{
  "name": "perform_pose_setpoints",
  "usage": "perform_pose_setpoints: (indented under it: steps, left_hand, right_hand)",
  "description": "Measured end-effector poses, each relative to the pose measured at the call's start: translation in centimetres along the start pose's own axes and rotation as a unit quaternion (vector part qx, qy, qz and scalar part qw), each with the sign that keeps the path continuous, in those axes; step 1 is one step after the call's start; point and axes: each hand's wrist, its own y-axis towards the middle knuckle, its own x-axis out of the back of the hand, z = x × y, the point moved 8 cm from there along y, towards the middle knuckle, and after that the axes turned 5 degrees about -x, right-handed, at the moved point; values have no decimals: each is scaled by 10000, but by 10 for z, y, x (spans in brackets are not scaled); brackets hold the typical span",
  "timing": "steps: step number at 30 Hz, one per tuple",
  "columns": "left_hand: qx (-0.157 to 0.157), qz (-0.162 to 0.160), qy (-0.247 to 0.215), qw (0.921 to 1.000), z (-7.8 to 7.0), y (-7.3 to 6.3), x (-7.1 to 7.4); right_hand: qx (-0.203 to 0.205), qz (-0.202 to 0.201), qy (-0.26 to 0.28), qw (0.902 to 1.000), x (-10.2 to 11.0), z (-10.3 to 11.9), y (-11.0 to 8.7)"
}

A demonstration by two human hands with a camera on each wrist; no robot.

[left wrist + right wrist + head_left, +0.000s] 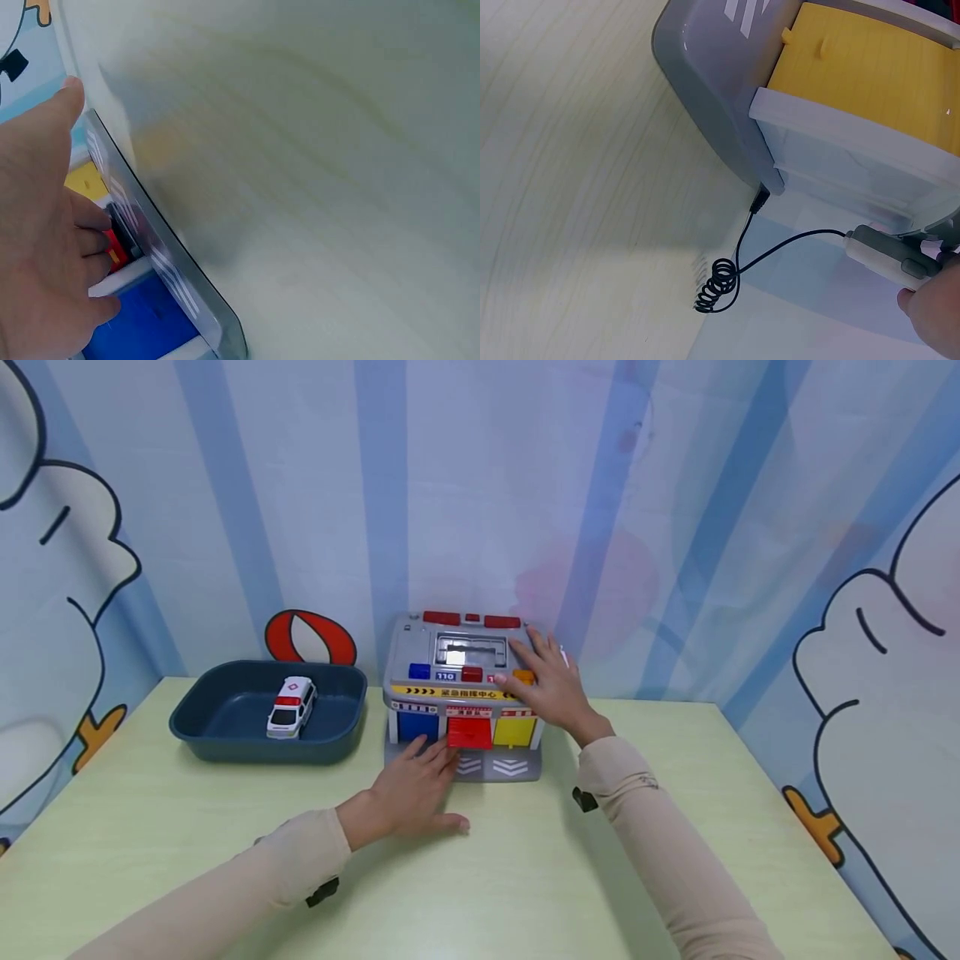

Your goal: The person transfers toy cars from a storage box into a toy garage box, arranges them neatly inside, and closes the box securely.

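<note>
A grey toy station (pixel 465 693) stands on the table (pixel 525 877) at the centre of the frame, and the person's two hands are apart on it. The right hand (pixel 551 689), fingers spread, rests on the right of its roof. The left hand (pixel 416 789), low at centre, stretches its fingers towards the red door (pixel 470 733); I cannot tell whether they touch it. A blue door (pixel 417 727) and a yellow door (pixel 514 732) flank that one. Left of centre, an ambulance (pixel 292 708) sits in a dark tray (pixel 270 752).
</note>
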Motion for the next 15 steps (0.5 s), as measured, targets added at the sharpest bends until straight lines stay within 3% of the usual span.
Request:
perform_pose_setpoints:
  steps: [7, 15]
  left_hand:
    - [-338, -133, -599, 9975, -25, -10, 13]
    - [-712, -596, -658, 9935, -46, -20, 25]
  right_hand:
    - [12, 17, 48, 10000, 2, 2, 0]
    - [-11, 22, 21, 10000, 1, 1, 0]
